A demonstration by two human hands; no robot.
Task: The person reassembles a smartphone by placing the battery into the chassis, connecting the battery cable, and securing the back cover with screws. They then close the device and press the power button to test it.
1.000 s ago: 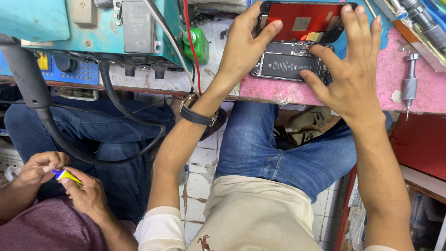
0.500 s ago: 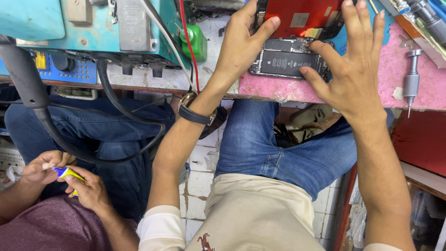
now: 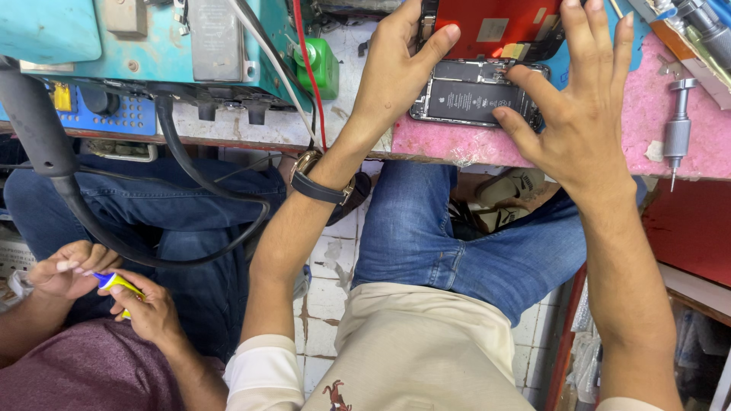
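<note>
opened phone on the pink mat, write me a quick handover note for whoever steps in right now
Left hand: bare, gripping the top-left edge of the opened phone, thumb along the red screen panel.
Right hand: spread flat, thumb and forefinger touching the phone's right end.
Phone lies on the pink mat, back open, battery showing, screen folded up.
Screwdriver lies free to the right.
Done: phone opened. Left: not closed up yet.
A neighbour's hands hold a small yellow-blue tube.

The red screen panel (image 3: 495,23) is cut off by the top edge; the right hand (image 3: 582,114) hides part of the opened phone (image 3: 472,95).
</note>
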